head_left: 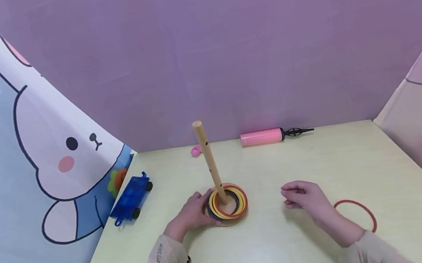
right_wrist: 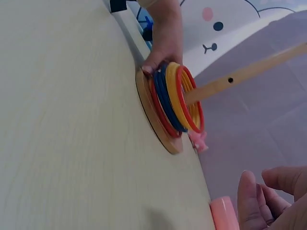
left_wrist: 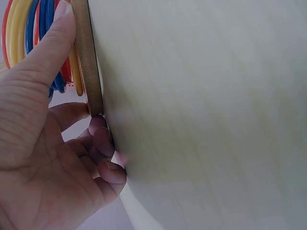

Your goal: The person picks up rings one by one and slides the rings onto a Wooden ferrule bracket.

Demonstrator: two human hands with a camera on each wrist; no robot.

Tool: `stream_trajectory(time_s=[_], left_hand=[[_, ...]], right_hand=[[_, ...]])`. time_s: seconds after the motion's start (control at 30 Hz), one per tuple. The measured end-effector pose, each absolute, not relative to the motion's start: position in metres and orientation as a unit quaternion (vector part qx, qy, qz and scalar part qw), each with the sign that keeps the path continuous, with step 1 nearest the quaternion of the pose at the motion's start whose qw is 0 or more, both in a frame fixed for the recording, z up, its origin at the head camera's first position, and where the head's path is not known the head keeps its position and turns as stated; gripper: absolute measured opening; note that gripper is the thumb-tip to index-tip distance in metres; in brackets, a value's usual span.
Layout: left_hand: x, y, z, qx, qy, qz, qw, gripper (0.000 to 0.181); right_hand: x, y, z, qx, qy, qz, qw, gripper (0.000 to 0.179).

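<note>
A wooden ring-toss stand has a tall post (head_left: 210,162) rising from a round base (right_wrist: 147,109). Red, yellow and blue rings (right_wrist: 173,98) lie stacked round the foot of the post, a red one on top. My left hand (head_left: 194,213) grips the base from its left side, with the thumb (left_wrist: 48,52) on the upper face beside the rings and a finger at the rim. Off to the right, my right hand (head_left: 305,199) hovers over the table with nothing in it, fingers loosely bent. Behind its wrist a single red ring (head_left: 370,213) lies flat, partly covered by the forearm.
A blue toy cart (head_left: 132,199) with black wheels sits at the table's left edge. Along the back lie a pink hand pump (head_left: 261,137) with a black nozzle and a small pink object (head_left: 195,151). Printed and purple cloths (head_left: 226,60) enclose the table's sides and back.
</note>
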State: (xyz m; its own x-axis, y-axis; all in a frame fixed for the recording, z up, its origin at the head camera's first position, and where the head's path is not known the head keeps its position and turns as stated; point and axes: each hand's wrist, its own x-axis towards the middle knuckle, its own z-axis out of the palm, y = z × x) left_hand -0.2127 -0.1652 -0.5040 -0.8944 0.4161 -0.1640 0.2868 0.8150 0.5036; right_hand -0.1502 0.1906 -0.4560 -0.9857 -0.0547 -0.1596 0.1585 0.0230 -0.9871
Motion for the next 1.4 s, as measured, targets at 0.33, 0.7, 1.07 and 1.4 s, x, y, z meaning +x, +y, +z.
stream_trajectory(time_s=[0.33,0.7,1.07,1.4], left_hand=[[-0.213,-0.166,-0.505,0.183,0.944,0.242,0.130,0.112],[-0.213,-0.164,-0.504,0.180,0.944,0.244,0.131,0.112],[-0.209,-0.163,-0.500,0.177,0.942,0.249,0.139,0.111],[-0.211,-0.164,-0.503,0.183,0.943,0.246,0.129,0.112]], right_hand=[[-0.133,0.235,-0.456,0.050,0.735,-0.676,0.040,0.036],[-0.117,0.283,-0.465,0.091,0.777,-0.622,0.017,0.040],[-0.097,0.319,-0.480,0.127,0.811,-0.571,-0.004,0.043],[-0.083,0.347,-0.488,0.161,0.851,-0.499,-0.002,0.048]])
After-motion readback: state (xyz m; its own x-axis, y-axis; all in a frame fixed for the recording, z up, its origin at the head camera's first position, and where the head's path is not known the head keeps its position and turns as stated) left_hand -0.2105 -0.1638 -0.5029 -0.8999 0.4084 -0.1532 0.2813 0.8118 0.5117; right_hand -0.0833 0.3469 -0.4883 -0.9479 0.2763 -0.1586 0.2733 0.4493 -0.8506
